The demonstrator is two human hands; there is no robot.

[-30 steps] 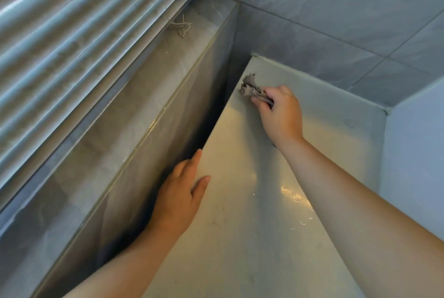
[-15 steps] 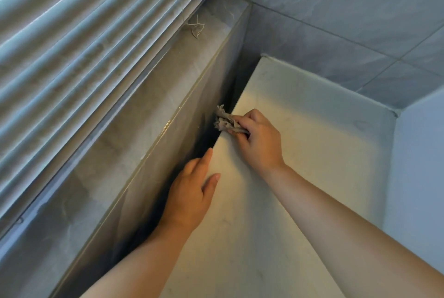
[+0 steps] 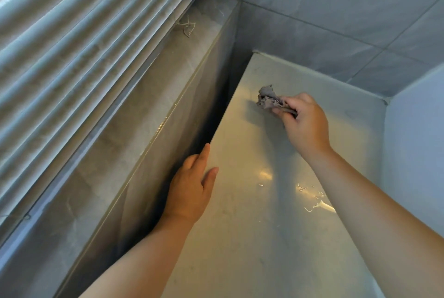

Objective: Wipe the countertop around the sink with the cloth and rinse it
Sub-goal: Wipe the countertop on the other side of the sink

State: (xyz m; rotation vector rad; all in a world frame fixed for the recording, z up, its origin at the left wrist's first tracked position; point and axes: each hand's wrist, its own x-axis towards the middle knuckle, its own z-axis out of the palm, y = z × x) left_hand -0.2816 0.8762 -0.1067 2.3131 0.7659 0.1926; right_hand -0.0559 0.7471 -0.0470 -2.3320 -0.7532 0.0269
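The right hand (image 3: 306, 124) clamps its fingers around the bunched cloth (image 3: 270, 100), pressing it onto the countertop (image 3: 252, 237), while the left hand (image 3: 192, 189) (fingers straight, slightly apart) rests flat, probably for support.

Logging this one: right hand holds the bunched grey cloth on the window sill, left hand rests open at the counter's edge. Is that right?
Not quite. The head view shows the right hand holding the cloth on the countertop, towards its far corner, not on the sill. The rest stands: the cloth is bunched and grey, and the left hand rests open at the counter's edge.
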